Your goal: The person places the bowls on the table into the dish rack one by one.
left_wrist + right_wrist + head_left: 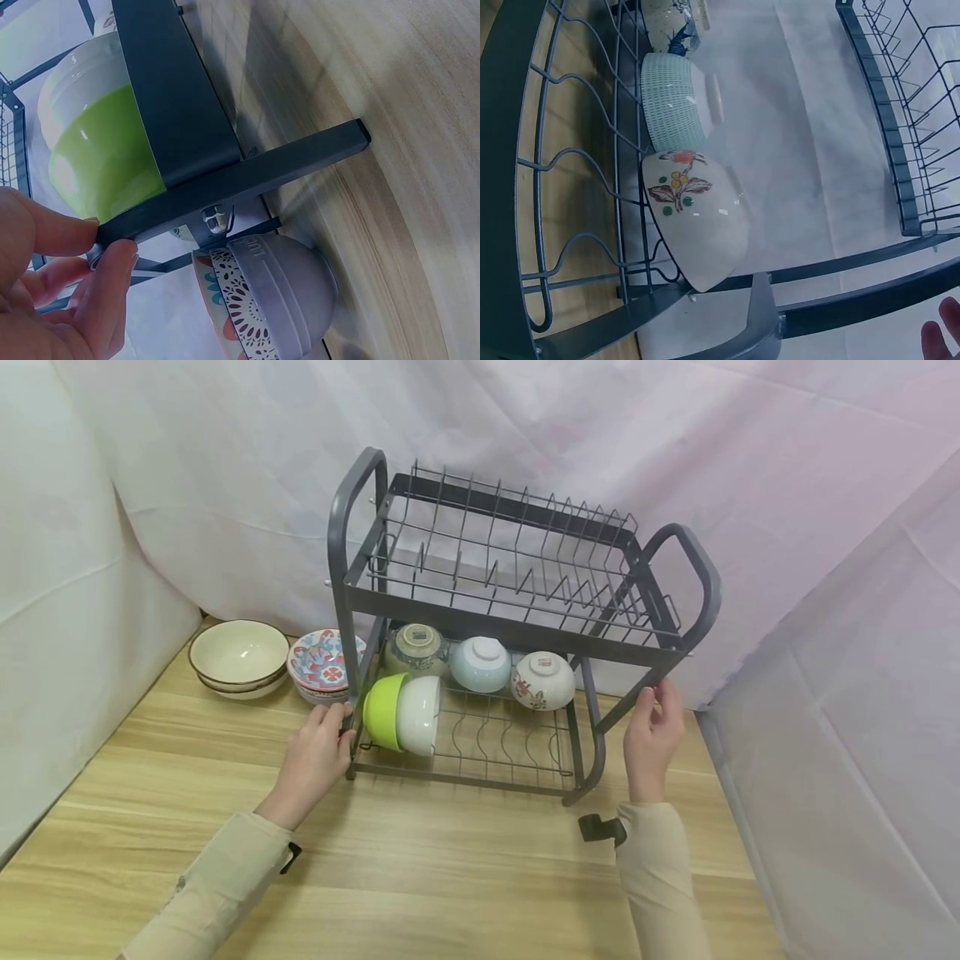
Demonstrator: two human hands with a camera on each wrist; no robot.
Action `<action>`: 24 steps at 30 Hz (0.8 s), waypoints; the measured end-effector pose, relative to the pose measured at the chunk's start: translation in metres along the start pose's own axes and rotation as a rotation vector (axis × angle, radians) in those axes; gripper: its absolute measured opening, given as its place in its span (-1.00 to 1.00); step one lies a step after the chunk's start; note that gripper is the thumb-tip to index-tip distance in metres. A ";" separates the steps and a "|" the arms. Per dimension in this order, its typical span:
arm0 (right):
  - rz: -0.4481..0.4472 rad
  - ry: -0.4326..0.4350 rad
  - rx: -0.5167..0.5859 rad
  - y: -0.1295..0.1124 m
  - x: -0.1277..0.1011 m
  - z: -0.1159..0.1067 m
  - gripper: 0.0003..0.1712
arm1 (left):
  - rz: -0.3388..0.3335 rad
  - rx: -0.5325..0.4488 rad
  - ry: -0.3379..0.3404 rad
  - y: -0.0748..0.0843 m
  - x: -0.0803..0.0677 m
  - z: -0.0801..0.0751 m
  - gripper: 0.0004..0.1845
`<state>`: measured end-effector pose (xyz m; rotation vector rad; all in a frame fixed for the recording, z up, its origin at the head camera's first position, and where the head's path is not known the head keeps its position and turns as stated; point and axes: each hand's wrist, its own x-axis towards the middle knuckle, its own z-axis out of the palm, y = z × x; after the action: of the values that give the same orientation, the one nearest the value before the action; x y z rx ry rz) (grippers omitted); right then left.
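A dark grey two-tier dish rack stands on the wooden table. My left hand pinches its front left post between thumb and fingers; in the left wrist view the thumb and fingers meet at that bar. Beside the right side frame is my right hand, its fingers loosely bent and holding nothing; its fingertips show apart from the rack in the right wrist view. On the lower tier, a green bowl and a white bowl lean on edge at the left.
Behind them sit upside-down a patterned grey bowl, a light blue bowl and a flowered bowl. Left of the rack are stacked cream bowls and stacked patterned bowls. White cloth hangs around the table.
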<state>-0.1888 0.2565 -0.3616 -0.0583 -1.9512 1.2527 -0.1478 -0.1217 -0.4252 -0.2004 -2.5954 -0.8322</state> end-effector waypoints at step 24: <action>0.165 -0.088 0.515 0.020 0.013 -0.004 -0.72 | 0.089 -0.072 0.006 -0.012 0.002 0.000 -0.71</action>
<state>-0.2021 0.2749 -0.3688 0.0999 -1.6632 1.8599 -0.1531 -0.1312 -0.4305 -0.3310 -2.5329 -0.8931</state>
